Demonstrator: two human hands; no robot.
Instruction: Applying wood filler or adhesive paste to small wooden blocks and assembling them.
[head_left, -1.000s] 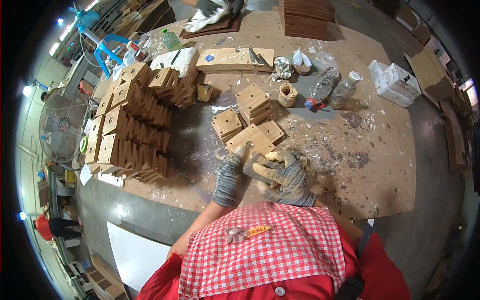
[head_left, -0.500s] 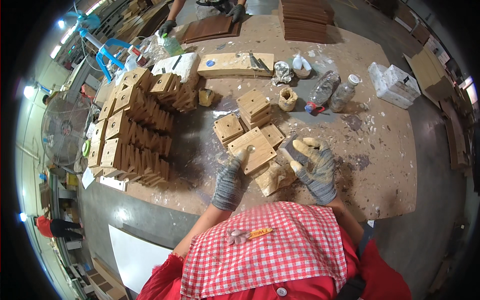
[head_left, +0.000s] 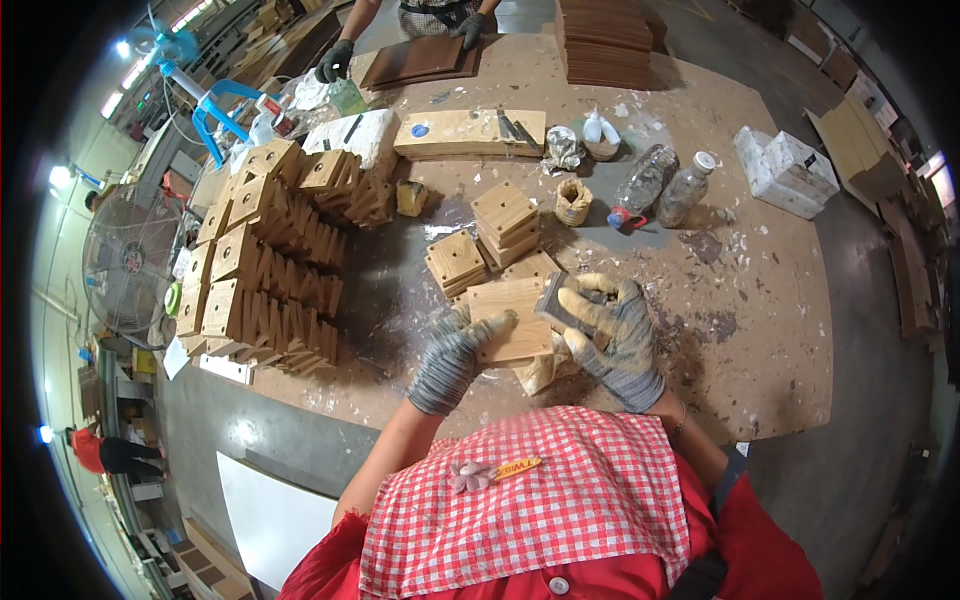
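My left hand (head_left: 450, 358), in a grey knit glove, grips a square wooden plate (head_left: 515, 305), thumb over its top face. A dark grey sanding block (head_left: 556, 303) is held in my right hand (head_left: 618, 335), whose glove has tan-coated fingers. The block sits at the plate's right edge; it seems to touch it. Under the plate lies a crumpled tan lump (head_left: 545, 370), mostly hidden. Just beyond are small stacks of similar wooden plates with holes, a taller stack (head_left: 505, 212) and a lower stack (head_left: 455, 262).
At left stand many rows of stacked wooden plates (head_left: 235, 250). Beyond are a long wooden board (head_left: 470, 132), a round tan pot (head_left: 574, 203), a clear bottle (head_left: 688, 188) and a white foam block (head_left: 785, 170). Across the table a co-worker's gloved hand (head_left: 468, 30) rests at dark panels (head_left: 425, 58).
The wooden plate has turned and its top face now shows no centre hole. My right hand has brought the sanding block left to its edge. The co-worker's hands have shifted slightly.
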